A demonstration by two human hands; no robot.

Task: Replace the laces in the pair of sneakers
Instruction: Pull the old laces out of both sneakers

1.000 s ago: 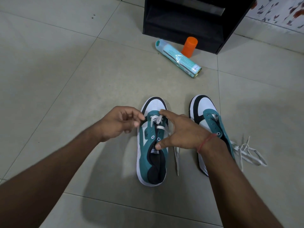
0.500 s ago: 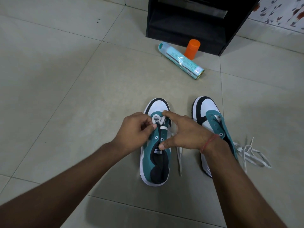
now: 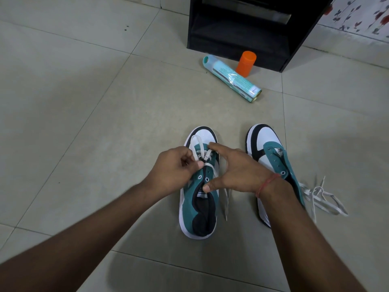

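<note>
Two teal, white and black sneakers stand side by side on the tiled floor. On the left sneaker a white lace is threaded through the front eyelets, and a loop of it lies over the toe. My left hand pinches this lace beside the eyelets. My right hand spans the same shoe, index finger on the front lacing and thumb on the tongue near the opening. The right sneaker has bare eyelets. A loose white lace lies tangled on the floor to its right.
A teal spray can lies on its side beyond the shoes, with an orange cap standing next to it. Behind them stands a black cabinet. A floral wall shows at the top right.
My left hand moved in to the left sneaker's lacing and drew out a loop of lace over the toe. My right hand kept its hold on the shoe.
</note>
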